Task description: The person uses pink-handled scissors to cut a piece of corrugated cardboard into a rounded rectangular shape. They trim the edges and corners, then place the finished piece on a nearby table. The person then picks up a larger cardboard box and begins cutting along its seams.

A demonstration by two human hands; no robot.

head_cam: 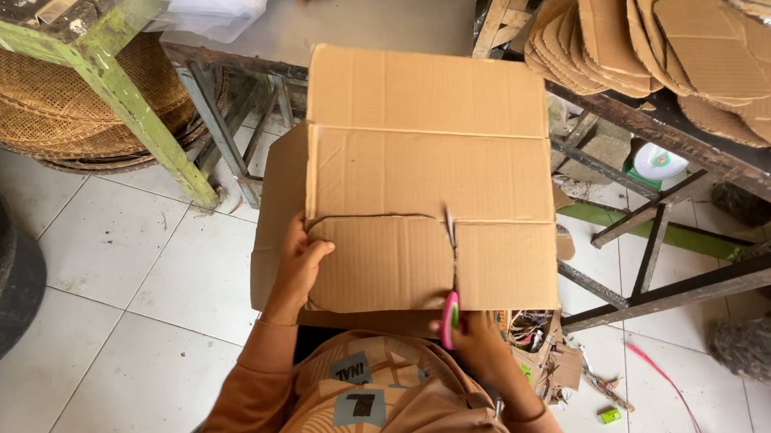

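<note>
Head view: we hold a large flattened brown corrugated cardboard box (425, 174) over our lap, left hand (296, 269) pinching its cut lower-left edge, right hand (477, 333) closed on pink-handled scissors (451, 275) slicing upward through its bottom flap.

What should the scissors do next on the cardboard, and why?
Probably snip a little further up. The scissors in the right hand point toward the curved cut line across the cardboard sheet, and the left hand steadies the flap.
</note>
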